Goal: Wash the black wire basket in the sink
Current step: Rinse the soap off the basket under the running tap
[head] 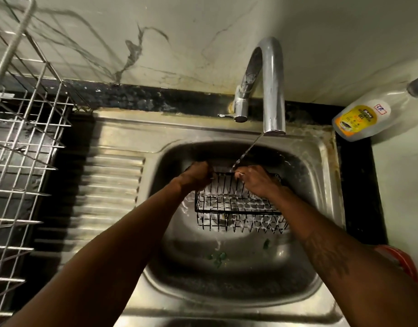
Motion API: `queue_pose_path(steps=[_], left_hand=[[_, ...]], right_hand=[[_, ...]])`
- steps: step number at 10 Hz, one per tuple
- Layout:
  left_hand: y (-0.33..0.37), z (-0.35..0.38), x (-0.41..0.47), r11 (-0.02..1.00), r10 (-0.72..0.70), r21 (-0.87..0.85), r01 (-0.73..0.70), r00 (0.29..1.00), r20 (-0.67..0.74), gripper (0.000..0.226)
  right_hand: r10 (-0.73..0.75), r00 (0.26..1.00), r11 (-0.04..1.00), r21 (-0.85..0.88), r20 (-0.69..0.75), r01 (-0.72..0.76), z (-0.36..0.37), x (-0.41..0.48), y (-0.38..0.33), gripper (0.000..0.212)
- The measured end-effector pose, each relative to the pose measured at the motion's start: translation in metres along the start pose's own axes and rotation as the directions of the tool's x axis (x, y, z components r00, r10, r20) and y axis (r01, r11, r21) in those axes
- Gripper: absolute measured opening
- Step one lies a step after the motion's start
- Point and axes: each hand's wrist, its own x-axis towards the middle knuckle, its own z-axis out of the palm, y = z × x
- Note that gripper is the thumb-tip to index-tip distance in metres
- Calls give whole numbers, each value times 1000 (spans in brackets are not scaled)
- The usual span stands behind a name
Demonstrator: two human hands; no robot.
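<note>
Found fingers (204,169) of the left hand (196,177) curled tight round the far rim wire of the black wire basket (238,208), at its left corner. Found fingers (240,176) of the right hand (256,181) bent over the same rim towards its right corner; cannot tell whether pinching the wire or only hooked on it.

Basket hanging just below and nearer than both sets of fingers, tilted, inside the sink (321,152); contact with the bowl floor not resolvable. Thin water stream (248,149) landing on the rim between the two grips, fed from the tap (273,90) beyond them.

Handling, as judged: light, stiff, open frame. Wet and soapy, so likely slippery (thin side wires probably bendable if squeezed). Best taken at the heavier rim wire, near corners, fingers wrapped fully round.

Appearance: rectangular, black-coated, close upright side wires, lattice base, white suds (236,202) clinging low down.

Further out: green scraps (217,256) on the bowl floor, nearer than the fingers. Steel dish rack (26,138) far left of the left fingers. Dish gel bottle (359,119) lying on the surface, right of and beyond the right fingers.
</note>
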Motion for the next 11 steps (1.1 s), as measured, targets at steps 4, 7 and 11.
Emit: queue_pose_path(steps=[4, 7, 11], left_hand=[[57, 8, 22, 982, 173, 83, -171, 985, -13, 28], [30, -1, 23, 977, 103, 183, -111, 993, 52, 28], [3, -16, 25, 891, 219, 383, -246, 969, 114, 30]], right_hand=[[31, 998, 999, -33, -55, -33, -5, -4, 19, 37], [26, 998, 999, -38, -52, -28, -1, -8, 23, 17], [11, 995, 996, -84, -103, -20, 5, -9, 32, 25]])
